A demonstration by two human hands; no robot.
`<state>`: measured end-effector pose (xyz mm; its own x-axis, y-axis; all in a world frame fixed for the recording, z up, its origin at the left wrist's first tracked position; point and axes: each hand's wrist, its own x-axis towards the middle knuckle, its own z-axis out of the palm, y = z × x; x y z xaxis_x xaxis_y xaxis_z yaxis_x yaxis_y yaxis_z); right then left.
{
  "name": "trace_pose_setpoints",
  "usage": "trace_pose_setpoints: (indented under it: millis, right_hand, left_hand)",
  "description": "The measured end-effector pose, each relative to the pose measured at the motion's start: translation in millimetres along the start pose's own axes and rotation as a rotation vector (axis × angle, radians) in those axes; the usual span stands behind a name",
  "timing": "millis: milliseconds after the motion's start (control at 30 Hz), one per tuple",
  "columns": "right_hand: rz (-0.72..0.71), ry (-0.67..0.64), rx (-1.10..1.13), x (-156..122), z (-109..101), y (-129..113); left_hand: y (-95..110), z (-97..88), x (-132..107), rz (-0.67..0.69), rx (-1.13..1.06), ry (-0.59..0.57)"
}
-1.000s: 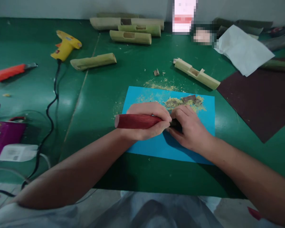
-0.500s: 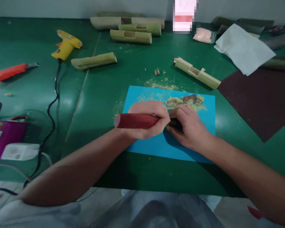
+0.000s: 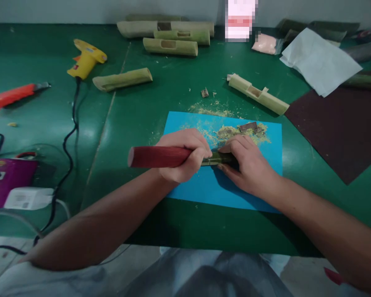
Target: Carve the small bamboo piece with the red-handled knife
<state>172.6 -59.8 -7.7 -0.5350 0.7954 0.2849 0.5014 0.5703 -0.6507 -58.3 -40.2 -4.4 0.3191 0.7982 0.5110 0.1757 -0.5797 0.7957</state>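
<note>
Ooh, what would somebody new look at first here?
Probably the bright blue sheet, lying on the green table right in front of the person. Next, the thick red handle in the left grip, poking out past the sheet's left edge. Then maybe the yellow glue gun, farther back on the left.

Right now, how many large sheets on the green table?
3: blue sheet beneath the left hand and right hand, dark brown sheet at right, white sheet overlapping the brown one's far edge. More may be hidden underneath.
</note>
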Motion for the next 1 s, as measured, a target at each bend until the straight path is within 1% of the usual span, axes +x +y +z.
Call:
trace_pose_setpoints:
  millis: [33,67,133,233,300,400,533,667,867,933,1000]
  right_hand:
    - [0.001,-0.002,0.004,0,0,0]
    - [0.0,-0.003,0.006,0,0,0]
    - [-0.005,-0.003,0.009,1,0,0]
    - [-0.017,0.011,0.007,1,1,0]
    - [-0.018,0.02,0.006,1,2,0]
    - [-0.015,0.024,0.005,1,2,1]
    - [-0.015,0.025,0.008,1,2,0]
    - [-0.009,0.019,0.002,1,2,0]
    - [-0.041,0.027,0.015,1,2,1]
    - [-0.035,0.021,0.015,1,2,1]
    - [-0.03,0.013,0.01,0,1,1]
  left_hand:
    - [5,1.0,3,0.042,0.002,0.115]
    - [9,1.9,5,0.07,0.001,0.114]
    - [16,3.1,10,0.13,-0.028,0.03]
    - [19,2.0,14,0.092,-0.051,-0.078]
    - [18,0.2,16,0.06,-0.05,-0.125]
    - [17,-2.2,17,0.074,-0.045,-0.174]
    - [18,-2.7,16,0.09,-0.025,-0.159]
    - [18,-2.7,16,0.114,-0.062,-0.157]
    - [18,-1.9,17,0.084,-0.055,-0.208]
    - [18,-0.9,18,0.082,-0.043,-0.195]
    - [18,-0.1,17,0.101,-0.039,-0.157]
